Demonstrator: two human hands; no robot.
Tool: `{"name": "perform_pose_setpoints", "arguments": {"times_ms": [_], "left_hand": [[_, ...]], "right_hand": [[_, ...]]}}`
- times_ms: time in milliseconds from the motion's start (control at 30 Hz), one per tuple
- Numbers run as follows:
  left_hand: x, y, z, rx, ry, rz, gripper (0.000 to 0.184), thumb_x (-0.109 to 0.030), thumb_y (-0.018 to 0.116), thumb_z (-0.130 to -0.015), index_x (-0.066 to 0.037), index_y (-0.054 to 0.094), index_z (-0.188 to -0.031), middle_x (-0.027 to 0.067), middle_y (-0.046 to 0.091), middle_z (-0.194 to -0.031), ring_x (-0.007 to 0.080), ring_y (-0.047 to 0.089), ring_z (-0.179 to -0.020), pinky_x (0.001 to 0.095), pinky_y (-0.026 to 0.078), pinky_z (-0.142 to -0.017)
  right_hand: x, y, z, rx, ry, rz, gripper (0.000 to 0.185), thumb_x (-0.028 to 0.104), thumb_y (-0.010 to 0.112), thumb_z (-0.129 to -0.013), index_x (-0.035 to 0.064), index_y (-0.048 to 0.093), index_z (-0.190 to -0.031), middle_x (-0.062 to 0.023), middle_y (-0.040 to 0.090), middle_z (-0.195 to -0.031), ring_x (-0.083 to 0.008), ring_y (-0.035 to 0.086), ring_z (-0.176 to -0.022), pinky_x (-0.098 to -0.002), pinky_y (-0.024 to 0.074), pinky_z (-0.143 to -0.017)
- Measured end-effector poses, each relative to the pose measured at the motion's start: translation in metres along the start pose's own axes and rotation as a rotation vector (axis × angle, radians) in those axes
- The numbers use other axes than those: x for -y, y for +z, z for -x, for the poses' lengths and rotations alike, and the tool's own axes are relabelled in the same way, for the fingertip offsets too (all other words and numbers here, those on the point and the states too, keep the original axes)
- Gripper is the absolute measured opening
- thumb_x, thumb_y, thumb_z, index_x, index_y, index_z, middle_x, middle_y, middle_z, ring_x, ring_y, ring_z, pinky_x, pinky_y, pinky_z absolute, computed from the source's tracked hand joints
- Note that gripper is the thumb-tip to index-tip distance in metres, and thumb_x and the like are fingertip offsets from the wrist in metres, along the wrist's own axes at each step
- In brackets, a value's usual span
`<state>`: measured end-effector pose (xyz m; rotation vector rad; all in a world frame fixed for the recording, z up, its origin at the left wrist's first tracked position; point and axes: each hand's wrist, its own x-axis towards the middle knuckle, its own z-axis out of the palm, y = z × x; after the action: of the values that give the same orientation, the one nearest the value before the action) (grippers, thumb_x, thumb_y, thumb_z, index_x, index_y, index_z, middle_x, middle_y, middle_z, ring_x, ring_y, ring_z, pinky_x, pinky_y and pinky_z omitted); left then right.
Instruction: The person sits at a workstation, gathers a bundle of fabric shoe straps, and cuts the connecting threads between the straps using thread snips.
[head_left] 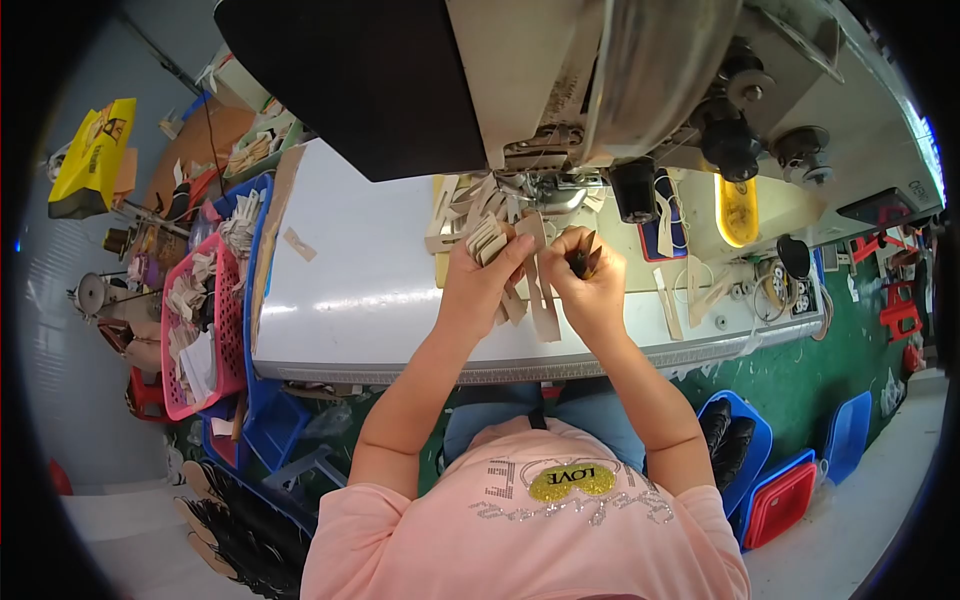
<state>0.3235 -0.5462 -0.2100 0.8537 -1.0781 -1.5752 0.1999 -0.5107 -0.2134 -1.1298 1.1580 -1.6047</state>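
Observation:
In the head view my left hand (478, 283) is closed around a bundle of beige strips (486, 238), their ends fanned out above the fingers. A longer beige strip (541, 290) hangs between my two hands, its upper part at my left fingertips and right thumb. My right hand (592, 287) is closed on a small dark tool with pointed tips (586, 258), which looks like thread snips; the palm hides most of it. Just beyond both hands is the needle area of a sewing machine (550, 190), with more beige pieces (450, 222) beside it.
The white table (340, 270) carries loose strips (668, 303), a yellow tray (737, 210) and a bobbin-like reel (772, 285). A pink basket (228, 330) of pieces stands left. Blue bins (740, 440) and a red tray (780, 505) are low on the right.

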Motion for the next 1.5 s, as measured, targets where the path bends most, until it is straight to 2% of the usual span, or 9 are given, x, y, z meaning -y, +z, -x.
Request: {"name": "perform_pose_setpoints", "arguments": {"times_ms": [67,167,200,233,300,500,600,1000,1500], "left_hand": [[-0.003,-0.001,-0.001,0.017,-0.031,-0.038,0.014,-0.016,0.066,-0.081,-0.007,0.056,-0.079,-0.0022,0.054,-0.068,0.0060,0.048,-0.056,0.0199,0.038,-0.051],[-0.009,-0.003,-0.008,-0.019,-0.063,-0.081,0.014,-0.016,0.066,-0.079,-0.006,0.057,-0.079,-0.0008,0.055,-0.069,0.0071,0.049,-0.056,0.0215,0.039,-0.051],[-0.010,-0.003,-0.011,-0.028,-0.067,-0.072,0.014,-0.015,0.066,-0.078,-0.005,0.057,-0.080,-0.0002,0.056,-0.069,0.0074,0.050,-0.056,0.0220,0.040,-0.051],[-0.012,-0.003,-0.014,-0.036,-0.072,-0.064,0.014,-0.015,0.066,-0.077,-0.005,0.057,-0.080,0.0003,0.057,-0.070,0.0078,0.050,-0.057,0.0225,0.040,-0.051],[-0.017,0.000,-0.017,-0.036,-0.075,-0.037,0.015,-0.015,0.067,-0.076,-0.004,0.058,-0.082,0.0006,0.057,-0.071,0.0081,0.051,-0.057,0.0230,0.041,-0.051],[-0.012,0.002,-0.022,-0.044,-0.069,0.017,0.018,-0.015,0.068,-0.075,-0.004,0.059,-0.086,0.0009,0.059,-0.073,0.0079,0.052,-0.059,0.0233,0.042,-0.051],[-0.011,-0.001,-0.023,-0.033,-0.102,0.012,0.020,-0.010,0.064,-0.077,-0.004,0.056,-0.094,0.0007,0.058,-0.081,0.0085,0.054,-0.068,0.0238,0.044,-0.055],[-0.020,0.003,-0.023,0.012,-0.107,0.001,0.017,-0.010,0.062,-0.080,-0.003,0.057,-0.094,0.0017,0.058,-0.078,0.0085,0.053,-0.065,0.0232,0.043,-0.055],[-0.015,0.006,0.000,-0.054,-0.077,-0.015,0.015,-0.005,0.065,-0.076,-0.001,0.053,-0.083,0.0053,0.056,-0.069,0.0111,0.051,-0.058,0.0237,0.041,-0.053]], "right_hand": [[-0.003,-0.002,-0.003,0.002,0.021,0.008,0.009,-0.003,0.057,-0.079,0.0000,0.052,-0.072,-0.0001,0.054,-0.068,-0.0044,0.047,-0.059,-0.0185,0.0384,-0.054],[-0.008,-0.009,-0.011,0.049,-0.236,0.177,0.007,-0.003,0.058,-0.080,-0.0012,0.054,-0.074,-0.0016,0.055,-0.069,-0.0054,0.047,-0.059,-0.0189,0.0391,-0.055],[-0.008,-0.013,-0.018,0.010,-0.441,0.328,0.005,-0.003,0.060,-0.079,-0.0023,0.055,-0.079,-0.0030,0.055,-0.069,-0.0066,0.048,-0.059,-0.0195,0.0397,-0.056],[0.007,-0.016,-0.021,-0.005,-0.469,0.516,0.009,-0.004,0.061,-0.078,-0.0018,0.059,-0.087,-0.0052,0.055,-0.070,-0.0095,0.049,-0.058,-0.0201,0.0403,-0.054],[0.007,-0.021,-0.031,0.049,-0.638,0.545,0.028,-0.011,0.058,-0.071,0.0008,0.061,-0.097,-0.0067,0.054,-0.072,-0.0137,0.054,-0.060,-0.0218,0.0424,-0.052],[0.013,-0.024,-0.028,0.123,-0.536,0.734,0.054,-0.017,0.051,-0.058,0.0053,0.061,-0.106,-0.0080,0.056,-0.076,-0.0184,0.059,-0.065,-0.0264,0.0480,-0.056],[0.010,-0.025,-0.030,0.125,-0.535,0.719,0.059,-0.013,0.053,-0.057,0.0144,0.062,-0.109,-0.0113,0.059,-0.082,-0.0251,0.061,-0.061,-0.0334,0.0495,-0.054],[0.011,-0.024,-0.035,0.113,-0.597,0.813,0.056,-0.010,0.055,-0.060,0.0160,0.060,-0.109,-0.0114,0.057,-0.071,-0.0265,0.059,-0.058,-0.0350,0.0477,-0.051],[0.018,-0.022,-0.034,0.132,-0.566,0.780,0.047,-0.008,0.057,-0.064,0.0136,0.060,-0.105,-0.0119,0.060,-0.074,-0.0290,0.060,-0.061,-0.0363,0.0477,-0.053]]}}
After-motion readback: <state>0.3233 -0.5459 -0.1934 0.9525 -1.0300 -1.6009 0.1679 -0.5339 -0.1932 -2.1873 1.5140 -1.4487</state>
